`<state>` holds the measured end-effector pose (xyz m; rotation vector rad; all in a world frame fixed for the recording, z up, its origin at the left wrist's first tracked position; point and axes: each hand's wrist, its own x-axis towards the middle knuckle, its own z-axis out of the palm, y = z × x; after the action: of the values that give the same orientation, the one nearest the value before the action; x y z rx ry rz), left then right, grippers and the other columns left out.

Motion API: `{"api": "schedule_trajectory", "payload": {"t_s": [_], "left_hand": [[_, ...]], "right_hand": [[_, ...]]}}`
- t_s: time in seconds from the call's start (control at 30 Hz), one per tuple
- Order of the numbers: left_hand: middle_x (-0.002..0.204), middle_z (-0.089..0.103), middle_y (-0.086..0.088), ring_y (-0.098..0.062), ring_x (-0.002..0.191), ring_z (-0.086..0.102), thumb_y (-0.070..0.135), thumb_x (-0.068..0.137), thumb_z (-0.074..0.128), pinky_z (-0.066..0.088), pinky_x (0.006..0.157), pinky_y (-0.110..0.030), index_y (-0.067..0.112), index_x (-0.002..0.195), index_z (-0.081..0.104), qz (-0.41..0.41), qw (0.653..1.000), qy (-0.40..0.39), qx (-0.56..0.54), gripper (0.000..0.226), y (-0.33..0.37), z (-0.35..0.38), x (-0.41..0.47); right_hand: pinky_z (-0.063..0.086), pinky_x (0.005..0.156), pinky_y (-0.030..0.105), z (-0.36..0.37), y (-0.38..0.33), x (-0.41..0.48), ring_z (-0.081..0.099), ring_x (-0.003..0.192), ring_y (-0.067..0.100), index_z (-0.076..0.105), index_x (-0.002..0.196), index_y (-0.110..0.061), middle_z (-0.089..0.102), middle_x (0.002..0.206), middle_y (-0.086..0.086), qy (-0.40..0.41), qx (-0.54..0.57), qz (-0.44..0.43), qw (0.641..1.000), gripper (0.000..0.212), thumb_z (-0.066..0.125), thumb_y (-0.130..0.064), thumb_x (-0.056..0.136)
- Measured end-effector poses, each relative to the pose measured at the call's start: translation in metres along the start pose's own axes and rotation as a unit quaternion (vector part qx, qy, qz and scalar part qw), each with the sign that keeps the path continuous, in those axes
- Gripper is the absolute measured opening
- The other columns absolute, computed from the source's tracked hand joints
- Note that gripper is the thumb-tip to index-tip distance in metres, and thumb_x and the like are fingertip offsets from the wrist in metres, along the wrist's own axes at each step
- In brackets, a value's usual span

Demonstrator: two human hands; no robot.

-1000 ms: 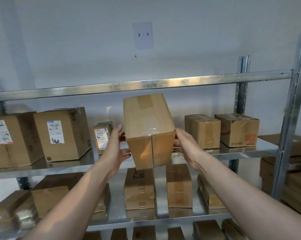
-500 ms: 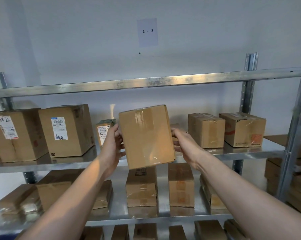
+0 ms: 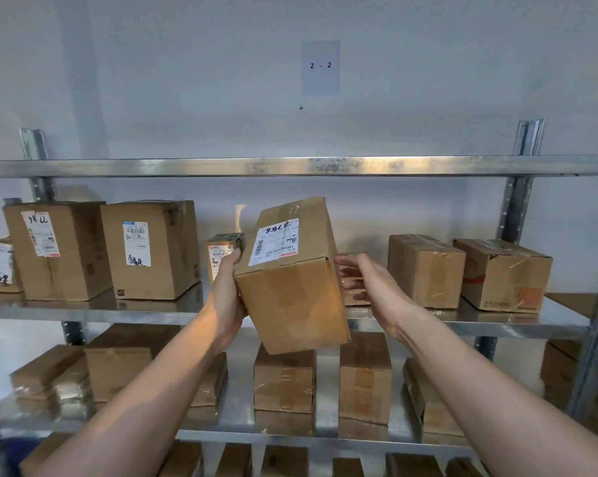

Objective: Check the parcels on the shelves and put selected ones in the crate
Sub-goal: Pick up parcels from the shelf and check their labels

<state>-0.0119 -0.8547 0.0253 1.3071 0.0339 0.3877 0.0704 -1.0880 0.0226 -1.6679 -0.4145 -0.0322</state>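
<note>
I'm holding one parcel [image 3: 290,297] up in front of the middle shelf [image 3: 480,327], tilted so its label [image 3: 275,244] is facing me. The left hand [image 3: 227,297] is gripping the parcel's left side, thumb hooked over the upper edge beside the label, and I'm judging that it is carrying most of the weight. The right hand [image 3: 373,287] is hovering just beside the right face with fingers loosely spread and nothing in its grasp; I'm not able to tell whether the fingertips are touching the cardboard. I'm reading this as the checking step: the label with its handwritten number is showing, so I'm now choosing between keeping this parcel and returning it. The crate is not showing anywhere, so I'm unable to say how many parcels are in it. Many boxes [image 3: 153,249] are sitting on this shelf and the one below, some with no label showing, so I'm judging that most of the checking is lying ahead.
</note>
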Motion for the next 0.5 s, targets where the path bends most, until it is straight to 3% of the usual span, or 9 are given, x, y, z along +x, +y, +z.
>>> {"api": "schedule_trajectory", "payload": {"t_s": [0.1, 0.2, 0.3, 0.43, 0.5], "left_hand": [[0.125, 0.077, -0.005, -0.024, 0.112, 0.068, 0.060, 0.104, 0.036, 0.049, 0.087, -0.039, 0.026, 0.130, 0.073, 0.003, 0.999, -0.012, 0.033, 0.056, 0.002, -0.001, 0.001], [0.123, 0.077, -0.006, -0.024, 0.103, 0.066, 0.059, 0.104, 0.038, 0.044, 0.087, -0.042, 0.025, 0.125, 0.075, 0.017, 0.997, -0.028, 0.064, 0.054, 0.004, -0.001, 0.001], [0.104, 0.076, -0.009, -0.021, 0.089, 0.065, 0.052, 0.107, 0.038, 0.043, 0.080, -0.037, 0.022, 0.108, 0.075, 0.027, 0.997, -0.023, 0.062, 0.048, 0.007, 0.000, 0.005], [0.094, 0.073, -0.005, -0.018, 0.083, 0.057, 0.047, 0.108, 0.041, 0.039, 0.073, -0.034, 0.010, 0.118, 0.070, 0.029, 0.997, -0.017, 0.065, 0.048, 0.009, 0.002, 0.012], [0.084, 0.073, 0.000, -0.016, 0.078, 0.060, 0.043, 0.110, 0.040, 0.043, 0.072, -0.031, 0.011, 0.111, 0.068, 0.030, 0.997, -0.020, 0.070, 0.043, 0.008, 0.002, 0.016]], "right_hand": [[0.048, 0.100, 0.043, 0.002, -0.003, 0.000, 0.066, 0.105, 0.020, 0.072, 0.127, -0.031, 0.075, 0.123, 0.000, -0.013, -0.013, 0.001, 1.000, 0.065, 0.046, -0.076, 0.088], [0.047, 0.094, 0.038, 0.002, -0.005, 0.002, 0.066, 0.102, 0.015, 0.070, 0.134, -0.032, 0.076, 0.124, -0.004, -0.027, -0.007, -0.001, 1.000, 0.086, 0.053, -0.090, 0.072], [0.049, 0.108, 0.046, 0.001, 0.000, 0.004, 0.068, 0.118, 0.019, 0.070, 0.129, -0.035, 0.076, 0.125, -0.007, -0.026, -0.005, -0.002, 1.000, 0.078, 0.064, -0.087, 0.070], [0.046, 0.115, 0.053, -0.002, 0.005, 0.008, 0.065, 0.125, 0.019, 0.068, 0.128, -0.039, 0.075, 0.127, -0.006, -0.037, 0.001, -0.009, 0.999, 0.066, 0.071, -0.071, 0.071], [0.047, 0.115, 0.052, -0.004, 0.006, 0.010, 0.064, 0.127, 0.017, 0.067, 0.133, -0.039, 0.075, 0.127, -0.008, -0.047, 0.003, -0.014, 0.999, 0.069, 0.071, -0.068, 0.071]]}}
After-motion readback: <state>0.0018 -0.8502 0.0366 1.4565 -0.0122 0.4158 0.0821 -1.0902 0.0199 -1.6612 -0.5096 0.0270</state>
